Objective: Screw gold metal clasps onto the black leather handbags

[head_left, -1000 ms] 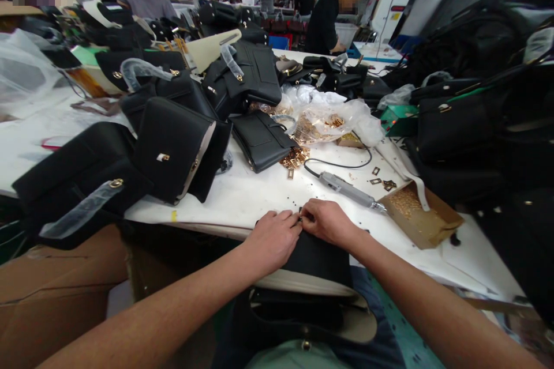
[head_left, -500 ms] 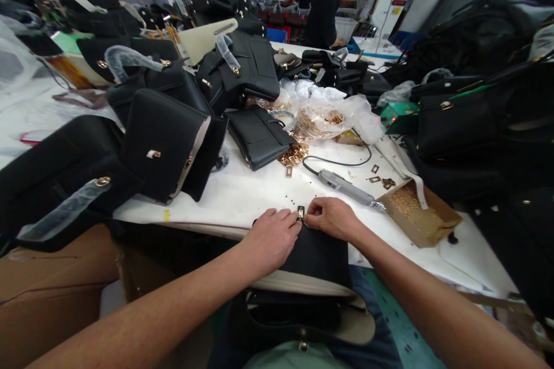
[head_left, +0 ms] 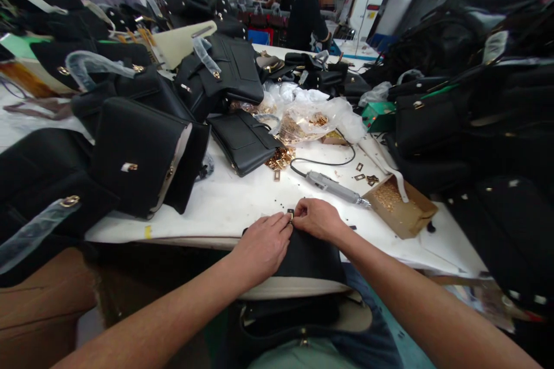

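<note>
A black handbag (head_left: 314,256) lies across my lap, its far end resting on the front edge of the table and its pale-lined mouth facing me. A small gold and dark metal lock plate (head_left: 291,214) shows at the far end of the bag. My left hand (head_left: 265,245) lies flat on the black panel, fingers stretched out and fingertips against the plate. My right hand (head_left: 318,219) is pinched at the plate's right side; whatever is between thumb and forefinger is too small to make out.
A grey electric screwdriver (head_left: 333,185) with a black cord lies beyond my hands. To its right stands a cardboard box (head_left: 404,210) of small gold screws. Gold metal frames (head_left: 281,158) are heaped near a plastic bag (head_left: 320,118). Black handbags (head_left: 138,153) crowd the left.
The view has turned slightly to the right, so everything sits farther left. My right fingers have come closer over the lock plate, covering more of it. My left hand stays on the bag.
</note>
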A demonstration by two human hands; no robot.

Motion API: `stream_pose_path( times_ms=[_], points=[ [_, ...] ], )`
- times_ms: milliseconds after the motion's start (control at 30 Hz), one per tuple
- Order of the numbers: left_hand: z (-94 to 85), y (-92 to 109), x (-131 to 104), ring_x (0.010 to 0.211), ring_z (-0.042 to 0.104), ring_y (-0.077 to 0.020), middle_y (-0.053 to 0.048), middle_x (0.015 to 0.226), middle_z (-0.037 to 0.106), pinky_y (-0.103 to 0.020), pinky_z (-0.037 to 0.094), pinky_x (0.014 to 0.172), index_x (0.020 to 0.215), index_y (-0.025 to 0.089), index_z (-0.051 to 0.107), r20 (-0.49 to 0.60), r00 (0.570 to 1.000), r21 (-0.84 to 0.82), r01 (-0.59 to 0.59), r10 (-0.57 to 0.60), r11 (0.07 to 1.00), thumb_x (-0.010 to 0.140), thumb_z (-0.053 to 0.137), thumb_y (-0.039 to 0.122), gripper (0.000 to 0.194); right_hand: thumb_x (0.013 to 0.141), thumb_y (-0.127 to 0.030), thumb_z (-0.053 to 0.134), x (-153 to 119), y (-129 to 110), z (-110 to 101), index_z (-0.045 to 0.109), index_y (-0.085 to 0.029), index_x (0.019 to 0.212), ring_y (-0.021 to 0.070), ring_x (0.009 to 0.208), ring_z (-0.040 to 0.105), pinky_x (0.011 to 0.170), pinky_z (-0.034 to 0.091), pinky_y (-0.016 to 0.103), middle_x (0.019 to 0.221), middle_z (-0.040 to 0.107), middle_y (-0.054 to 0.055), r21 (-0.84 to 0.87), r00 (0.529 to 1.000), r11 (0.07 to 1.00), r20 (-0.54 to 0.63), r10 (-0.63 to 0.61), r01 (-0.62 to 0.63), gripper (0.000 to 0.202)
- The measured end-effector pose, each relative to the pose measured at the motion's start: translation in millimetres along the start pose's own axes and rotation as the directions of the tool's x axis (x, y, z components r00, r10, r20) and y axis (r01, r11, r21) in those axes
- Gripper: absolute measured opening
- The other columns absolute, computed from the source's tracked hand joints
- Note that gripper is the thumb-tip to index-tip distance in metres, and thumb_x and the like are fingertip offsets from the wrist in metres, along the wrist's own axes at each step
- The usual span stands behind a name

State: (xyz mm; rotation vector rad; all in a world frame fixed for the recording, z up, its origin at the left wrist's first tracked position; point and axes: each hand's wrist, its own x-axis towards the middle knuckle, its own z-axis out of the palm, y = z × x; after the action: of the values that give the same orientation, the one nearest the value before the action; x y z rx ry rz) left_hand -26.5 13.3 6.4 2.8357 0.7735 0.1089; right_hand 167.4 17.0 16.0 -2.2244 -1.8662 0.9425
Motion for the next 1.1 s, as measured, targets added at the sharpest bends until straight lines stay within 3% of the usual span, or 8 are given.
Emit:
stream_pose_path(
  times_ms=[233, 367, 467, 567, 667, 733, 867, 1100],
  points=[
    [0.9, 1, -5, 0.131, 0.057, -0.0279, -0.014, 0.141, 0.061, -0.047, 0.05, 0.108, 0.131, 0.014, 0.061, -0.074, 0.997, 0.011, 0.034, -0.033, 0.999, 0.094, 0.047, 0.015, 0.04, 0.076, -0.035, 0.069, -11, -1, 5, 0.075, -0.026, 0.089, 0.0164, 0.076, 0.065, 0.062, 0.037, 0.025, 0.085, 0.075, 0.0, 0.053, 0.994, 0.998, -0.105, -0.024, 0.029, 0.017],
    [3.0, -5, -3, 0.13, 0.058, -0.0278, -0.012, 0.143, 0.06, -0.047, 0.053, 0.106, 0.131, 0.016, 0.063, -0.057, 0.998, 0.064, 0.017, -0.013, 0.998, 0.09, 0.047, 0.012, 0.044, 0.079, -0.038, 0.07, -17, 9, -7, 0.076, -0.027, 0.095, 0.0129, 0.073, 0.066, 0.062, 0.04, 0.021, 0.084, 0.076, -0.004, 0.066, 0.981, 0.994, -0.181, -0.074, 0.087, 0.02],
    [6.1, -8, -2, 0.13, 0.059, -0.0276, -0.01, 0.143, 0.06, -0.046, 0.054, 0.105, 0.129, 0.019, 0.065, -0.05, 0.999, 0.09, 0.012, -0.008, 0.996, 0.09, 0.047, 0.012, 0.044, 0.085, -0.038, 0.065, -18, 32, -33, 0.076, -0.027, 0.097, 0.0146, 0.078, 0.067, 0.065, 0.042, 0.023, 0.088, 0.076, -0.002, 0.014, 0.96, 0.998, -0.273, -0.054, 0.06, 0.019],
    [13.3, -11, -4, 0.129, 0.061, -0.0274, -0.008, 0.143, 0.06, -0.046, 0.056, 0.104, 0.128, 0.022, 0.066, -0.1, 0.995, 0.1, 0.012, -0.002, 0.995, 0.09, 0.047, 0.014, 0.043, 0.09, -0.034, 0.058, -9, 69, -74, 0.076, -0.026, 0.098, 0.0181, 0.088, 0.068, 0.072, 0.044, 0.026, 0.096, 0.077, 0.002, -0.078, 0.939, 0.996, -0.345, 0.011, -0.04, 0.022],
    [20.8, -14, -7, 0.127, 0.061, -0.0274, -0.007, 0.143, 0.06, -0.044, 0.056, 0.102, 0.128, 0.023, 0.066, -0.166, 0.986, 0.099, 0.007, 0.01, 0.995, 0.09, 0.049, 0.016, 0.042, 0.088, -0.033, 0.06, 12, 107, -113, 0.076, -0.024, 0.104, 0.0232, 0.1, 0.068, 0.078, 0.045, 0.029, 0.109, 0.076, 0.007, -0.175, 0.92, 0.968, -0.378, 0.103, -0.181, 0.024],
    [23.1, -15, -7, 0.127, 0.061, -0.0269, -0.006, 0.144, 0.06, -0.043, 0.057, 0.101, 0.129, 0.023, 0.065, -0.181, 0.983, 0.101, 0.001, 0.018, 0.995, 0.089, 0.05, 0.016, 0.043, 0.083, -0.039, 0.067, 29, 128, -128, 0.077, -0.023, 0.102, 0.0265, 0.104, 0.067, 0.079, 0.045, 0.031, 0.112, 0.076, 0.011, -0.228, 0.916, 0.938, -0.367, 0.165, -0.26, 0.027],
    [21.3, -15, -7, 0.128, 0.061, -0.0265, -0.006, 0.144, 0.06, -0.044, 0.057, 0.1, 0.129, 0.023, 0.065, -0.166, 0.986, 0.102, -0.011, 0.028, 0.995, 0.089, 0.049, 0.014, 0.044, 0.073, -0.048, 0.076, 54, 150, -128, 0.079, -0.02, 0.092, 0.03, 0.098, 0.07, 0.076, 0.047, 0.033, 0.102, 0.077, 0.014, -0.301, 0.918, 0.89, -0.308, 0.248, -0.341, 0.034],
    [18.8, -12, -6, 0.129, 0.06, -0.0273, -0.007, 0.146, 0.058, -0.045, 0.056, 0.101, 0.13, 0.023, 0.064, -0.131, 0.991, 0.076, 0.009, 0.001, 0.997, 0.089, 0.048, 0.014, 0.045, 0.075, -0.047, 0.075, 64, 163, -122, 0.078, -0.026, 0.1, 0.0264, 0.1, 0.069, 0.075, 0.046, 0.03, 0.104, 0.076, 0.009, -0.327, 0.932, 0.887, -0.268, 0.243, -0.325, 0.033]
  ],
)
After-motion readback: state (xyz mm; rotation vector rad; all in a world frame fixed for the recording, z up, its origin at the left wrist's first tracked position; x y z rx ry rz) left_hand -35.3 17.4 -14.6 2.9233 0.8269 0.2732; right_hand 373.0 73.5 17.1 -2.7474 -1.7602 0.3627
